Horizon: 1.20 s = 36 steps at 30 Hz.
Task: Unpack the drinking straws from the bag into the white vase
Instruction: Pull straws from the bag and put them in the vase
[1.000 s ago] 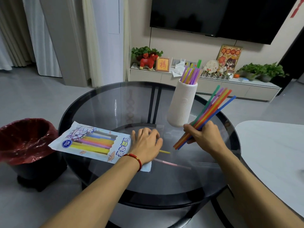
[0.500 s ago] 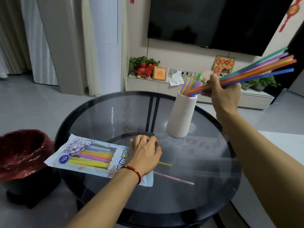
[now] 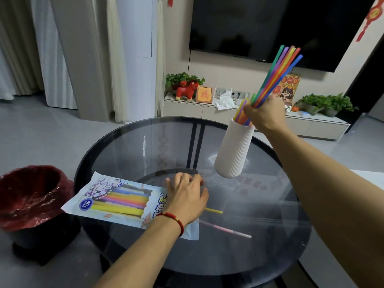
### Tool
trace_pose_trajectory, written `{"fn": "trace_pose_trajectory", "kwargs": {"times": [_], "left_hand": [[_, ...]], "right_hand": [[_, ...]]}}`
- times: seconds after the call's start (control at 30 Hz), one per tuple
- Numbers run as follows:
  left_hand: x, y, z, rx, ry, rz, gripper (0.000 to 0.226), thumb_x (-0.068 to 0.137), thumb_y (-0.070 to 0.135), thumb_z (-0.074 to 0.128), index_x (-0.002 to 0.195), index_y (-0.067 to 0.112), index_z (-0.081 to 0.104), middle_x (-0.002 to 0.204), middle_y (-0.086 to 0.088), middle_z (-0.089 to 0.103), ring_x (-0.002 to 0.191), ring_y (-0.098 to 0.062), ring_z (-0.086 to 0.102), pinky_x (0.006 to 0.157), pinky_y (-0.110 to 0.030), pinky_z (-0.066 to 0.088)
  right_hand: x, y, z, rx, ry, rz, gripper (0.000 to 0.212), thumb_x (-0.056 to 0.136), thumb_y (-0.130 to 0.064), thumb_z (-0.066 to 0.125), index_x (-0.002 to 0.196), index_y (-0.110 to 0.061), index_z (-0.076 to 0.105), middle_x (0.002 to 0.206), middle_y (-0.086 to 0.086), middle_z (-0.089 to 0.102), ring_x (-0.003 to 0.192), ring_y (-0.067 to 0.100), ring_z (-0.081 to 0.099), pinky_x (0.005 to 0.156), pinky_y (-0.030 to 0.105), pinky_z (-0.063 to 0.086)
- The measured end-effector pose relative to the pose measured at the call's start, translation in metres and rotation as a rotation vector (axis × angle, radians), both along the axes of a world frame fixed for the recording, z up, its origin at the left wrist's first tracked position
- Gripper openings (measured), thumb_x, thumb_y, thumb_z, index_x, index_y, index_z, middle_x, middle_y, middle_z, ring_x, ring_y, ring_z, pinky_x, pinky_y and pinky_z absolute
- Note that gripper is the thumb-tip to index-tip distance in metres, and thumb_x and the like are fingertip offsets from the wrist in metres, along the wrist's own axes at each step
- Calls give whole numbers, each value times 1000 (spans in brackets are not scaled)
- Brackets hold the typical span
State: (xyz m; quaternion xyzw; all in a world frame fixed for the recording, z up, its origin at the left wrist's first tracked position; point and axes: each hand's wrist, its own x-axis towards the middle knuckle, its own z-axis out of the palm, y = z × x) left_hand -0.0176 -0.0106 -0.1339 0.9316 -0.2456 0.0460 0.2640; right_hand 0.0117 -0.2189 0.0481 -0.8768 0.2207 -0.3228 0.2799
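Observation:
A ribbed white vase (image 3: 234, 150) stands on the round glass table (image 3: 124, 148), right of centre, with straws inside it. My right hand (image 3: 264, 114) grips a bundle of coloured straws (image 3: 277, 74) just above the vase's mouth; their lower ends reach into the opening and their tops lean up to the right. The printed straw bag (image 3: 116, 202) lies flat at the table's left, still holding coloured straws. My left hand (image 3: 187, 197) rests on the bag's open end with fingers curled. A yellow straw (image 3: 215, 210) and a pink straw (image 3: 226, 229) stick out from under that hand.
A bin lined with a red bag (image 3: 31, 196) stands on the floor left of the table. A white table edge (image 3: 365, 173) shows at the right. Behind are a low TV cabinet (image 3: 187, 111) with plants and ornaments, and a wall TV.
My right hand has swung the straw bundle from nearly level to steeply upright and lowered its ends into the vase's mouth. My left hand has stayed on the bag.

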Motion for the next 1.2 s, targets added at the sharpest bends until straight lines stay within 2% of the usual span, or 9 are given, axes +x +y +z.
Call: {"fn": "trace_pose_trajectory", "kwargs": {"times": [0.2, 0.27, 0.37, 0.43, 0.6, 0.73, 0.87, 1.03, 1.2], "left_hand": [[-1, -2, 2, -19, 5, -17, 25, 96, 40, 43, 115, 27, 53, 121, -1, 54, 127, -23, 34, 112, -53, 23], [-1, -1, 3, -37, 3, -22, 26, 95, 39, 43, 115, 27, 53, 122, -2, 54, 127, -23, 34, 112, -54, 22], [0, -1, 5, -44, 15, -22, 26, 96, 39, 44, 117, 27, 53, 124, -2, 54, 128, -23, 33, 112, -54, 23], [0, 0, 5, -43, 18, -23, 26, 95, 38, 44, 117, 27, 53, 125, -2, 54, 128, -23, 33, 112, -53, 23], [-1, -1, 7, -22, 12, -30, 26, 95, 40, 44, 116, 27, 52, 125, -2, 54, 128, -22, 33, 111, -53, 24], [-1, 2, 7, -1, 33, -24, 27, 95, 40, 44, 118, 27, 52, 128, -1, 53, 130, -22, 31, 112, -53, 23], [-1, 6, 7, 13, 44, -23, 28, 96, 39, 44, 120, 27, 51, 130, -1, 51, 130, -21, 31, 112, -50, 25], [-4, 16, 10, 22, 45, -83, 32, 93, 40, 50, 122, 27, 51, 130, 2, 50, 132, -19, 30, 112, -44, 27], [-2, 39, 7, 250, 39, -229, 76, 74, 69, 52, 140, 32, 41, 143, 5, 42, 141, -20, 25, 117, -53, 20]], "right_hand": [[2, 4, -2, 7, -35, -11, 31, 85, -40, 76, 84, -11, 66, 94, 11, 75, 82, 27, 73, 78, 46, 64], [6, 1, 0, -10, -151, -23, 41, 82, -44, 76, 100, -8, 70, 106, 13, 73, 93, 27, 73, 82, 44, 63], [8, 1, 2, -68, -227, 22, 66, 86, -37, 79, 140, -13, 50, 133, 12, 56, 117, 22, 56, 96, 32, 49], [8, 2, -1, -174, -207, 63, 69, 93, -26, 74, 150, -13, 40, 143, 13, 52, 126, 23, 51, 101, 29, 42], [8, -1, -19, -324, 92, 209, 48, 109, -29, 44, 152, -8, 44, 165, 15, 35, 149, 35, 36, 123, 50, 30], [5, -3, -17, -346, 20, 178, 49, 109, -26, 43, 154, -6, 42, 165, 17, 35, 150, 35, 35, 122, 47, 29], [1, -10, -18, -343, 141, 253, 61, 105, -24, 54, 159, -7, 33, 171, 15, 24, 154, 37, 29, 126, 52, 26], [-18, -9, -16, -232, -87, 190, 56, 100, -14, 58, 154, -7, 42, 168, 13, 31, 154, 31, 31, 126, 45, 24], [-51, 1, -58, -506, -125, 164, 44, 88, -5, 66, 132, -4, 58, 139, 19, 57, 126, 35, 54, 107, 47, 47]]}}
